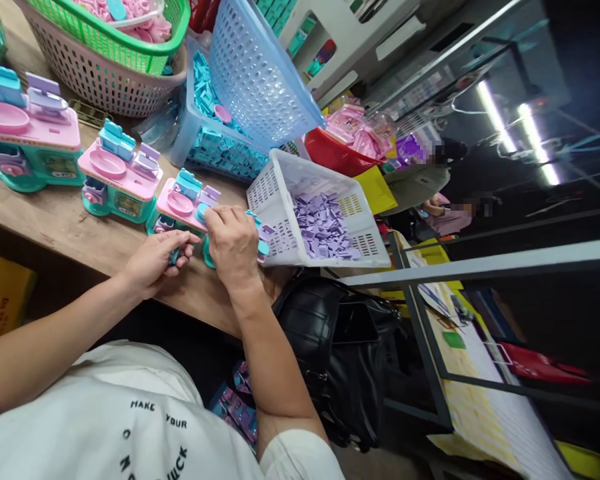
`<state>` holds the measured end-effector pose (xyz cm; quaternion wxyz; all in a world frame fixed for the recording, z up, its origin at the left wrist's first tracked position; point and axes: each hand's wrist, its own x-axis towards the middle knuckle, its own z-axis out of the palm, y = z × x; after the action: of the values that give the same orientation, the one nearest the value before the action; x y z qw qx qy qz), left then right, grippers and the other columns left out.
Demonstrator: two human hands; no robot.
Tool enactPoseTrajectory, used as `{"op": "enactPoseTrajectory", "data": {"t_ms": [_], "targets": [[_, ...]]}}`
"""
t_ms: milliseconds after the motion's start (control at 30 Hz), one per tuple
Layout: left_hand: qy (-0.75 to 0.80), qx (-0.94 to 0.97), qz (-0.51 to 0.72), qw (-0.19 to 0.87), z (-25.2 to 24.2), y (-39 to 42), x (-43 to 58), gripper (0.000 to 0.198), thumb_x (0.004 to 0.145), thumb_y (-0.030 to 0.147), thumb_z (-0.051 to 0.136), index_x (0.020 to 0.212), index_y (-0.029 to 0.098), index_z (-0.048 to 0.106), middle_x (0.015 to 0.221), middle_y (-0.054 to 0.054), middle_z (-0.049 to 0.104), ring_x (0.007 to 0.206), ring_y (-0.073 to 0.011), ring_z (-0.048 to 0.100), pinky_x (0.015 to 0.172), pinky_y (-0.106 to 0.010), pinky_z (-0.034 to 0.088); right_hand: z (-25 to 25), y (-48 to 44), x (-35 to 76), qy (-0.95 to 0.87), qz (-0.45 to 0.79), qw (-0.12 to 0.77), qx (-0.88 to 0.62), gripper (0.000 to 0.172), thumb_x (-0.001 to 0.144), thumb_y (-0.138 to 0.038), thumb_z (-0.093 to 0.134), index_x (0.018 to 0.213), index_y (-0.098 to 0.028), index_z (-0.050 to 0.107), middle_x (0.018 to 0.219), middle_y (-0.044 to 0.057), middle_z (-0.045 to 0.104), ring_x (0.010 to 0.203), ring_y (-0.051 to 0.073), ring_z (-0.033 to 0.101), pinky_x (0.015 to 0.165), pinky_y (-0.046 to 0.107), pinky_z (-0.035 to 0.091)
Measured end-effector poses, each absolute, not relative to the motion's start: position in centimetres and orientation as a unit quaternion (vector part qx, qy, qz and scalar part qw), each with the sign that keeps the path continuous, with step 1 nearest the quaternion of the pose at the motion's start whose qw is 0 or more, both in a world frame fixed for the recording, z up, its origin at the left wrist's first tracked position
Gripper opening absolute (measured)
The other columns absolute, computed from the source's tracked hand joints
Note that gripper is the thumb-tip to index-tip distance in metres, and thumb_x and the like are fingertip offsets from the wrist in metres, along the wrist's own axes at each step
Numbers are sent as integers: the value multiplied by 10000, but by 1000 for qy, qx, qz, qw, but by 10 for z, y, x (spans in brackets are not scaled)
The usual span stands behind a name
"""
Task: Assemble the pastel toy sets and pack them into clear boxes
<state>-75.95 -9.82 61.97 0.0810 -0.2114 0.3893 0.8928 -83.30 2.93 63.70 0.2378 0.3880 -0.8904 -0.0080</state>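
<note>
Several toy kitchen sets stand in a row on the wooden table, with pink tops, teal bases and lilac parts. My right hand (234,243) is over the right end of one toy kitchen set (180,202), fingers pinched at a small round blue piece (202,213) on its top. Close by on the left, my left hand (157,260) is curled around small dark teal pieces (175,256); their exact shape is hidden by the fingers. Another toy kitchen set (263,248) is mostly covered by my right hand. Farther left sits a complete-looking toy kitchen set (123,172).
A white basket (275,200) of lilac pieces stands right of my hands. Behind are a clear bin (180,143) of teal parts, a tilted blue basket (260,73) and stacked baskets (105,80). A black bag (330,333) hangs beside the table (80,233). People sit farther off.
</note>
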Motion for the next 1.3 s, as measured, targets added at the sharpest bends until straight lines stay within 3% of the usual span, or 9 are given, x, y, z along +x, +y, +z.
{"op": "enactPoseTrajectory", "data": {"t_ms": [167,267,367,567,767,867,1033,1133,1300], "targets": [[337,-238,899,146,622,-93,-752,180,927,139,566,803,78,681,669,-13,536,478,-48,494,324,-86,263,646,48,-832,-912,68,194,354,236,1040,-218,494,1186,-217,679,1238,90,705,1184,234,568,999,363,435],[416,-197,877,136,615,-83,-747,74,845,128,665,810,78,708,676,-13,555,477,-46,495,324,-83,271,639,100,-818,-911,176,243,281,315,1056,-226,431,1270,-210,661,1259,101,686,1197,222,591,1047,381,451],[474,-162,852,152,608,-66,-746,66,802,141,715,816,78,726,673,-9,559,454,-35,465,317,-79,241,614,157,-790,-912,260,274,159,305,1047,-247,449,1172,-157,712,1115,126,710,1056,221,655,981,376,512],[433,-164,857,226,599,-31,-759,113,785,179,727,816,72,710,702,-25,568,482,-49,499,334,-94,254,556,188,-754,-940,263,179,124,139,948,-173,637,998,-167,766,959,90,716,932,198,683,876,300,541],[487,-150,839,191,593,-28,-749,223,694,254,805,808,97,695,680,-5,582,453,-35,449,360,-93,191,551,155,-758,-902,322,208,199,199,989,-216,601,849,-169,735,805,50,707,732,170,661,706,272,499],[497,-158,848,91,595,-47,-742,259,685,297,821,823,116,699,646,26,553,452,-35,413,365,-104,196,575,118,-767,-883,324,208,269,219,1013,-242,575,856,-185,717,826,46,711,764,169,657,721,272,491],[427,-209,869,-142,611,-111,-737,65,836,166,688,866,109,691,642,27,538,466,-32,424,379,-96,277,628,15,-798,-869,225,227,378,182,1028,-288,573,946,-213,717,951,60,731,935,201,639,845,308,453],[295,-269,909,-117,622,-148,-736,229,989,165,478,849,89,642,645,8,516,436,-40,430,335,-99,251,644,-46,-824,-878,143,217,402,188,1033,-287,562,945,-215,713,1032,78,735,1024,223,621,841,328,423],[171,-311,931,-89,625,-176,-730,415,1082,276,325,880,81,630,686,-50,569,512,-84,553,388,-114,402,647,-84,-845,-885,64,181,424,221,1046,-291,532,953,-199,710,1008,100,729,1014,233,612,802,336,395]]}}
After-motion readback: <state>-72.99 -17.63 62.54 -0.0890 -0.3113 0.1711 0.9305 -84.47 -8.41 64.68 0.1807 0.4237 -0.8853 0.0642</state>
